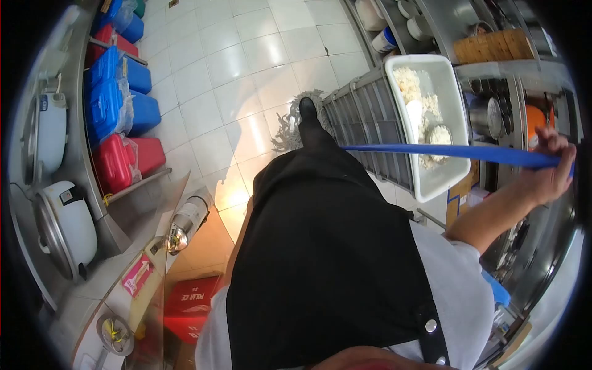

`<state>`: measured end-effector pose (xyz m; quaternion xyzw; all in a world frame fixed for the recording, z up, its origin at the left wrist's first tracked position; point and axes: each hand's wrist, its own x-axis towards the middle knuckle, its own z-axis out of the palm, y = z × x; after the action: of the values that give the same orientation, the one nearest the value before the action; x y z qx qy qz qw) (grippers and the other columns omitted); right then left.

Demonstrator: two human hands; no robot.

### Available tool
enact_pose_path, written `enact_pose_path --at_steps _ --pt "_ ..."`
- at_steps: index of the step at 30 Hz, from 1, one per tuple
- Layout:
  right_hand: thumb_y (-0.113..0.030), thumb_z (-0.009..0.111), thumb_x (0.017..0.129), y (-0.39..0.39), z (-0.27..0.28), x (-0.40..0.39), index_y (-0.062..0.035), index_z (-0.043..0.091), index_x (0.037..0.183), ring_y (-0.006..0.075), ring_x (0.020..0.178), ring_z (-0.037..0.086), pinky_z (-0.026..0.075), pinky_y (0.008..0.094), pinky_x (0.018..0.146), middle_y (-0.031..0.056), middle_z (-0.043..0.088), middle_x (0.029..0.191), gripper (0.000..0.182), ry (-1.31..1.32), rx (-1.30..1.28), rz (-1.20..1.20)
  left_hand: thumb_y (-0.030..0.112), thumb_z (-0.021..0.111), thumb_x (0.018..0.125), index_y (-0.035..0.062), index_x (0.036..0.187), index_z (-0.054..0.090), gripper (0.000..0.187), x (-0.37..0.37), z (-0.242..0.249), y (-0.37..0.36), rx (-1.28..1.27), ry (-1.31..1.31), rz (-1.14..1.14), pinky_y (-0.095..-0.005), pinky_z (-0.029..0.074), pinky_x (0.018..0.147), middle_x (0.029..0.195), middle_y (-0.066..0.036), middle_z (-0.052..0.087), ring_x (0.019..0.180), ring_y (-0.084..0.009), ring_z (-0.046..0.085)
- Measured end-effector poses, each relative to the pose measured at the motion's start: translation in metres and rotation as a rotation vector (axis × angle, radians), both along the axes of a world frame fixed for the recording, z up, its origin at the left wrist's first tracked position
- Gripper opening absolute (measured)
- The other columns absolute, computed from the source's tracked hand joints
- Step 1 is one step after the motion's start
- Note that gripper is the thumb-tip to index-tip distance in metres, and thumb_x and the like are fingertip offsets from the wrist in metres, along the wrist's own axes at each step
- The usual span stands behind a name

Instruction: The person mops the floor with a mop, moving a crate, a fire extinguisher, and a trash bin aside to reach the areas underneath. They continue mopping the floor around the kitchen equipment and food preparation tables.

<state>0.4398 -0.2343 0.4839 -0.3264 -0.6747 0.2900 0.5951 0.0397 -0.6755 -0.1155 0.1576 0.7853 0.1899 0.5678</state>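
My right hand (554, 159) is raised at the far right with its fingers wrapped round the end of a long blue mop handle (444, 150). The handle runs leftward across the view, in front of a white tub (457, 98) of cooked rice. On the floor by my black shoe (308, 110) lies the mop's grey stringy head (285, 131); the shoe and my trouser leg cover part of it. A white scoop (414, 114) and a bowl-shaped mound of rice (439, 135) are in the tub. My left hand does not show.
A grey slatted crate (370, 120) supports the tub. Blue bins (106, 108) and red bins (117, 161) line the left shelf beneath rice cookers (68, 222). A fire extinguisher (191, 216) and a red box (188, 302) stand lower left. Pots (487, 116) fill the right-hand shelves.
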Motion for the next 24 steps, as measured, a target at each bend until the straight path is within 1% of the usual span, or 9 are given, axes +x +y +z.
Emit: enact_pose_path --at_steps 3,5,7,10,13,15,16,19,24 --pt "-0.018 0.047 0.109 -0.063 0.008 0.046 0.0027 0.059 0.084 0.0394 0.088 0.067 0.057 0.0535 0.084 0.0169 0.061 0.082 0.035 -0.03 0.053 -0.075 0.038 0.072 0.093 0.0045 0.127 0.067 0.047 -0.009 0.0 -0.013 0.002 0.025 -0.016 -0.0447 0.054 0.099 0.124 -0.02 0.073 0.116 -0.035 0.069" --pt "-0.018 0.046 0.11 -0.077 0.01 0.061 0.0025 0.058 0.083 0.0392 0.087 0.066 0.057 0.0514 0.085 0.0168 0.06 0.081 0.036 -0.039 0.055 -0.098 0.037 0.072 0.093 0.0045 0.126 0.067 0.047 -0.015 0.006 -0.037 -0.022 0.047 -0.02 -0.0447 0.054 0.099 0.124 -0.02 0.073 0.115 -0.035 0.069" --pt "-0.019 0.046 0.11 -0.086 0.011 0.038 0.0025 0.058 0.083 0.038 0.086 0.066 0.057 0.0482 0.084 0.0166 0.059 0.079 0.037 -0.052 0.032 -0.133 0.037 0.072 0.093 0.0045 0.126 0.067 0.047 -0.016 0.011 -0.067 -0.055 0.064 -0.02 -0.0447 0.054 0.098 0.123 -0.02 0.073 0.115 -0.0349 0.069" --pt "-0.018 0.051 0.109 -0.07 0.007 0.0 0.0022 0.059 0.083 0.0334 0.084 0.067 0.056 0.0441 0.082 0.016 0.061 0.08 0.035 -0.069 -0.022 0.013 0.037 0.072 0.093 0.0046 0.126 0.067 0.047 -0.002 0.022 -0.124 -0.123 0.072 -0.015 -0.0448 0.054 0.098 0.123 -0.02 0.073 0.114 -0.0348 0.069" --pt "-0.014 0.061 0.105 -0.045 -0.01 -0.054 0.0011 0.061 0.083 0.0289 0.082 0.068 0.055 0.0426 0.079 0.0139 0.062 0.08 0.027 -0.1 -0.062 0.041 0.037 0.072 0.093 0.0046 0.126 0.067 0.046 0.022 0.036 -0.177 -0.199 0.059 0.026 -0.0448 0.054 0.098 0.123 -0.02 0.073 0.114 -0.0348 0.069" --pt "-0.01 0.068 0.101 -0.027 -0.032 -0.084 0.0001 0.062 0.084 0.0264 0.078 0.068 0.054 0.0405 0.078 0.0117 0.062 0.077 0.021 -0.068 -0.111 0.094 0.037 0.072 0.093 0.0047 0.126 0.067 0.046 0.038 0.041 -0.201 -0.236 0.042 0.058 -0.0448 0.054 0.097 0.122 -0.019 0.073 0.114 -0.0347 0.069" --pt "-0.012 0.07 0.101 -0.021 -0.042 -0.101 0.0002 0.062 0.083 0.0258 0.075 0.067 0.055 0.04 0.076 0.0112 0.061 0.074 0.023 -0.051 -0.154 0.039 0.037 0.072 0.093 0.0047 0.126 0.067 0.046 0.045 0.044 -0.207 -0.246 0.034 0.075 -0.0448 0.054 0.097 0.122 -0.019 0.073 0.114 -0.0347 0.069" --pt "-0.013 0.071 0.101 -0.002 -0.057 -0.128 0.0006 0.062 0.083 0.0253 0.072 0.067 0.055 0.0402 0.074 0.0109 0.061 0.073 0.024 0.017 -0.19 0.047 0.037 0.072 0.093 0.0047 0.125 0.067 0.046 0.058 0.05 -0.21 -0.258 0.007 0.107 -0.0448 0.054 0.097 0.122 -0.019 0.073 0.113 -0.0346 0.07" --pt "-0.01 0.071 0.101 0.017 -0.028 -0.13 -0.0016 0.061 0.08 0.0281 0.073 0.07 0.062 0.043 0.07 0.0114 0.061 0.074 0.024 0.068 -0.117 0.009 0.037 0.072 0.093 0.0048 0.125 0.067 0.045 0.057 0.046 -0.17 -0.216 -0.022 0.131 -0.0448 0.055 0.096 0.121 -0.019 0.073 0.112 -0.0345 0.07"
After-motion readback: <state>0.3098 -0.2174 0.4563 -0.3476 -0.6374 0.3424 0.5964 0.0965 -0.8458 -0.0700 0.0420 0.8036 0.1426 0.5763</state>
